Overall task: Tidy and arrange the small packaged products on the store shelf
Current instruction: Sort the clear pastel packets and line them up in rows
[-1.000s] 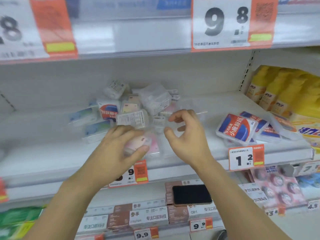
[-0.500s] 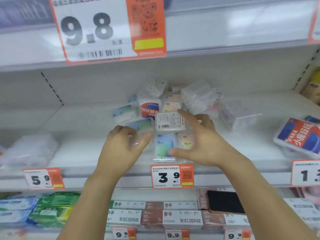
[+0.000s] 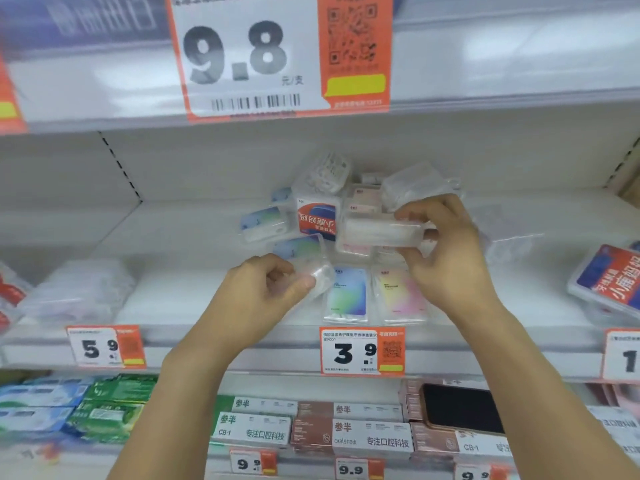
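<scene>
Carefully: my right hand [image 3: 446, 258] pinches clear box [image 3: 379, 233], left hand [image 3: 266, 292] grips another [image 3: 320, 277]; heap [image 3: 332, 202] at 12 o'clock may topple.

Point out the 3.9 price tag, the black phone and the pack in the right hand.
3.9 price tag [image 3: 362, 351], head view, on the printed number.
Black phone [image 3: 462, 408], head view, middle of its screen.
Clear pack [image 3: 381, 233], head view, its front face.
</scene>
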A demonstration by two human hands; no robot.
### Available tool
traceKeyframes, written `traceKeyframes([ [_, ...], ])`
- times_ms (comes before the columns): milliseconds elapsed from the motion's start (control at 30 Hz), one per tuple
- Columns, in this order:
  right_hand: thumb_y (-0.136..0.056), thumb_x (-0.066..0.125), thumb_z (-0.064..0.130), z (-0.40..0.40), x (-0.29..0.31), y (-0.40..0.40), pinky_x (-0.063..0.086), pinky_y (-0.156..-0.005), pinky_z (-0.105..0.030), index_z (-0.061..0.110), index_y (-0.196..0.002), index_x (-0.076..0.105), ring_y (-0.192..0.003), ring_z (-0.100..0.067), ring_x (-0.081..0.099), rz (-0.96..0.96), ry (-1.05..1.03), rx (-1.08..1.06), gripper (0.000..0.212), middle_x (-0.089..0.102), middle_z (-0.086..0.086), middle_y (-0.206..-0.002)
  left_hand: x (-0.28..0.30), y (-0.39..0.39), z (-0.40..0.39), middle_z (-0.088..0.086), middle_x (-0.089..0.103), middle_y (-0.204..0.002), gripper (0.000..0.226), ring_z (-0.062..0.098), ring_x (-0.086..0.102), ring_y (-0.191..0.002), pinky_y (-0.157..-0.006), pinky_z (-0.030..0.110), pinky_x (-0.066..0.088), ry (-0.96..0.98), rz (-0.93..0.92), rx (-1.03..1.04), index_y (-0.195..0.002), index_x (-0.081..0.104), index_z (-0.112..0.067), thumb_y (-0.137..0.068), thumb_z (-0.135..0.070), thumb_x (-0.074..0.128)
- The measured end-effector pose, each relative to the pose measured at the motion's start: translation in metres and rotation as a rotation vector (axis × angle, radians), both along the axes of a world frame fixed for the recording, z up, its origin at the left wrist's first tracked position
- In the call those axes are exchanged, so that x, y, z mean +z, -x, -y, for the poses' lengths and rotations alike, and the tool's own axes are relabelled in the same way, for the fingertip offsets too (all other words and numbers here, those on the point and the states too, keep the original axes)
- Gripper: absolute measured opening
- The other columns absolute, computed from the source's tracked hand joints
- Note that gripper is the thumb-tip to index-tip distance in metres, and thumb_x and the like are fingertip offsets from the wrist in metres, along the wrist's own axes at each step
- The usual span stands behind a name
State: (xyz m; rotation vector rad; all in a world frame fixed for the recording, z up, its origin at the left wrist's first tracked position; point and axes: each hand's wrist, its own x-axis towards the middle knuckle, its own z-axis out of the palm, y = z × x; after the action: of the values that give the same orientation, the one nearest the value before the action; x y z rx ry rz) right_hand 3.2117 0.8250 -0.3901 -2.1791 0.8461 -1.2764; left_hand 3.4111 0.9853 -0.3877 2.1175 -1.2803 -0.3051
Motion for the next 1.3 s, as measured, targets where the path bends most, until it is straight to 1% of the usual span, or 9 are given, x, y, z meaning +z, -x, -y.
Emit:
traceKeyframes([
  [267,-0.075,0.062,-0.002,-0.003,0.005,0.026,0.046,-0.097,-0.018,0.034,-0.104,0.069,-0.113,-0.002,0.057,-0.247,-0.254,0.276,0.047,0.06,0.011,-0.117,0.008,0.01,-0.001,-0.008,0.056,-0.098,0.064,0.014,0.055,-0.091,-0.073,0.024,0.039,-0.063,0.077,0.037,-0.122,0.052,-0.026,-0.07,-0.053,0.076],
  [367,-0.077,0.065,0.009,0.013,0.008,0.043,0.038,-0.1,-0.022,0.027,-0.113,0.067,-0.119,-0.015,0.052,-0.077,-0.165,-0.16,0.039,0.055,0.005,-0.122,0.005,0.013,0.002,-0.002,0.058,-0.11,0.058,0.018,0.057,-0.097,-0.079,0.027,0.042,-0.072,0.109,0.038,-0.128,0.054,-0.026,-0.078,-0.054,0.067],
  [500,-0.082,0.067,0.051,0.045,0.014,0.07,0.032,-0.112,-0.046,0.041,-0.144,0.036,-0.141,-0.038,0.023,-0.307,-0.353,-0.522,0.071,0.023,-0.015,-0.155,-0.002,0.018,0.005,0.007,0.049,-0.119,0.05,0.026,0.05,-0.113,-0.096,0.033,0.041,-0.11,0.109,0.04,-0.132,0.053,-0.026,-0.089,-0.052,0.052],
  [600,-0.072,0.072,0.064,0.056,0.008,0.075,0.042,-0.107,-0.046,0.043,-0.148,0.028,-0.13,-0.042,0.045,-0.459,-0.546,-0.437,0.091,0.023,-0.015,-0.152,-0.001,0.017,0.009,0.007,0.049,-0.115,0.051,0.026,0.048,-0.115,-0.095,0.033,0.039,-0.146,0.071,0.043,-0.128,0.057,-0.027,-0.091,-0.058,0.041],
  [767,-0.077,0.075,0.044,0.053,0.003,0.08,0.05,-0.087,-0.03,0.031,-0.13,0.058,-0.105,-0.029,0.063,-0.113,-0.399,-0.476,0.057,0.058,-0.007,-0.128,0.002,0.016,0.016,0.01,0.058,-0.099,0.048,0.033,0.05,-0.105,-0.087,0.037,0.041,-0.078,0.101,0.122,-0.089,0.065,-0.029,-0.094,-0.061,0.03],
  [900,-0.082,0.062,0.049,0.033,0.026,0.081,0.051,-0.067,-0.032,0.031,-0.11,0.068,-0.099,-0.022,0.066,0.37,-0.683,-0.117,0.034,0.07,0.005,-0.107,0.018,0.041,0.026,-0.003,0.068,-0.093,0.02,0.018,0.061,-0.089,-0.07,0.023,0.047,0.374,0.047,0.155,-0.089,0.068,-0.023,-0.094,-0.032,0.051],
  [1000,-0.076,0.058,0.058,0.011,0.034,0.066,0.044,-0.058,-0.032,0.025,-0.102,0.071,-0.077,-0.016,0.063,0.298,-0.803,0.19,0.044,0.071,-0.002,-0.092,0.037,0.064,0.033,-0.015,0.068,-0.099,0.014,-0.002,0.062,-0.094,-0.076,0.01,0.046,0.455,-0.275,-0.013,-0.101,0.064,-0.035,-0.091,-0.043,0.057],
  [1133,-0.061,0.076,0.055,-0.022,0.03,0.04,0.053,-0.069,-0.028,0.02,-0.113,0.058,-0.088,-0.01,0.067,0.14,-0.75,0.38,0.066,0.069,0.001,-0.1,0.039,0.069,0.031,-0.018,0.061,-0.122,0.066,0.0,0.059,-0.114,-0.094,0.03,0.05,0.214,-0.465,-0.3,-0.127,0.053,-0.037,-0.072,-0.073,0.052],
  [1300,-0.057,0.087,0.048,-0.042,0.028,0.02,0.053,-0.086,-0.02,0.033,-0.129,0.049,-0.11,-0.002,0.062,0.108,-0.624,0.384,0.083,0.062,0.005,-0.122,0.042,0.05,0.017,-0.016,0.064,-0.125,0.051,0.001,0.069,-0.098,-0.079,0.023,0.057,0.225,-0.564,-0.288,-0.124,0.062,-0.027,-0.078,-0.047,0.064],
])
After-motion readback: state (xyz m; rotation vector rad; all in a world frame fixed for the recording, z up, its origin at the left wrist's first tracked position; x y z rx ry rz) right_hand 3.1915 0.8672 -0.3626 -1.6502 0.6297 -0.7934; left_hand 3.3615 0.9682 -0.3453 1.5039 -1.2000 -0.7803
